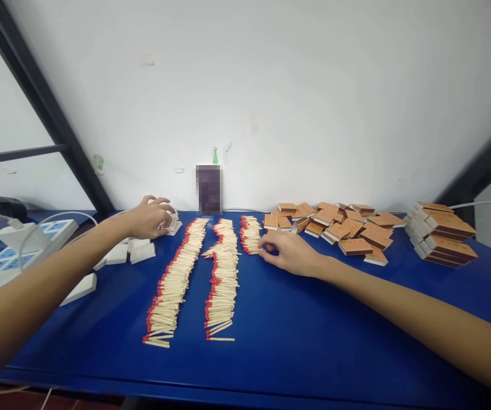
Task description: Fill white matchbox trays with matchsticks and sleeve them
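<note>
My left hand (pixel 150 218) reaches to the back of the table, its fingers curled around a white matchbox tray (pixel 175 226) in a small pile. My right hand (pixel 290 251) has thumb and forefinger pinched together on a match at the near end of a short row of red-tipped matches (pixel 251 234). Left of it lie two longer rows, a middle one (pixel 224 279) and a left one (pixel 175 285), their red heads mostly pointing left. More white trays (pixel 142 251) lie beneath and beside my left forearm.
Orange matchbox sleeves (pixel 339 228) lie heaped at the back right, beside a stack of matchboxes (pixel 444 233). On the left is a white power strip (pixel 19 250) with cables. A dark blurred rectangle (pixel 209 191) stands against the wall. Dark metal posts frame the blue table (pixel 314 341).
</note>
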Action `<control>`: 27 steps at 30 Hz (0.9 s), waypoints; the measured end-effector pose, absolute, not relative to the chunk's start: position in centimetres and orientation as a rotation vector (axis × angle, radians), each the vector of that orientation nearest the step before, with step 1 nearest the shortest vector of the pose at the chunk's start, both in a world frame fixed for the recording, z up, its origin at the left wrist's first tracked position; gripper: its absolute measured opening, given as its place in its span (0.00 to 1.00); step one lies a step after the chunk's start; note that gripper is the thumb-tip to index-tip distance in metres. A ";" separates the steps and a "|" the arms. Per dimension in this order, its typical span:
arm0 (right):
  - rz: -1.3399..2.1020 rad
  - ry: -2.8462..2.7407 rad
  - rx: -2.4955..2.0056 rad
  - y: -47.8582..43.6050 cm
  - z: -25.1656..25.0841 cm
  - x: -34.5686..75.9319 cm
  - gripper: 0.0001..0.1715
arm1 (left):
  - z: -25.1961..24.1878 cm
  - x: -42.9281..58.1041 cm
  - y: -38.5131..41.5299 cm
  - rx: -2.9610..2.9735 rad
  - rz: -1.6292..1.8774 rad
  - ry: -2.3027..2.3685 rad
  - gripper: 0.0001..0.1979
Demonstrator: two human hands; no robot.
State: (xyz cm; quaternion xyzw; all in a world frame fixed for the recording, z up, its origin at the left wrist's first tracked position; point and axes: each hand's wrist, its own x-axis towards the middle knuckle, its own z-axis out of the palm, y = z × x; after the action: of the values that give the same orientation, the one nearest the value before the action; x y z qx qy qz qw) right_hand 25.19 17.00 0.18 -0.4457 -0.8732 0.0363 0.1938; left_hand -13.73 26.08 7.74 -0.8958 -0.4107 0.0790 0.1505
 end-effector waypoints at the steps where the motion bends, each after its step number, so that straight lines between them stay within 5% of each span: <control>1: 0.104 -2.448 -1.247 17.0 0.2 25.1 0.05 | 7.8 -13.8 26.1 -2.588 0.196 -1.173 0.13; 14: 0.300 -2.357 -1.207 16.4 0.2 25.0 0.07 | 10.4 -8.5 18.2 -2.685 -0.430 -1.004 0.16; 21: 0.374 -2.334 -1.188 16.0 -0.2 25.2 0.08 | 6.7 -0.4 5.9 -2.817 -0.398 -0.170 0.09; 27: 0.316 -2.337 -1.214 16.4 -0.4 25.0 0.11 | 3.7 2.9 3.5 -2.715 -0.487 -0.172 0.11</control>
State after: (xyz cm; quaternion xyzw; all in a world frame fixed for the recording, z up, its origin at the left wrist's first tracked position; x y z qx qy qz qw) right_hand 24.96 16.38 -0.36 -0.4442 -0.8548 0.1155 0.2423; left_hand 2.94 3.53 3.71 -0.9649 -0.0611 -0.1730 0.1881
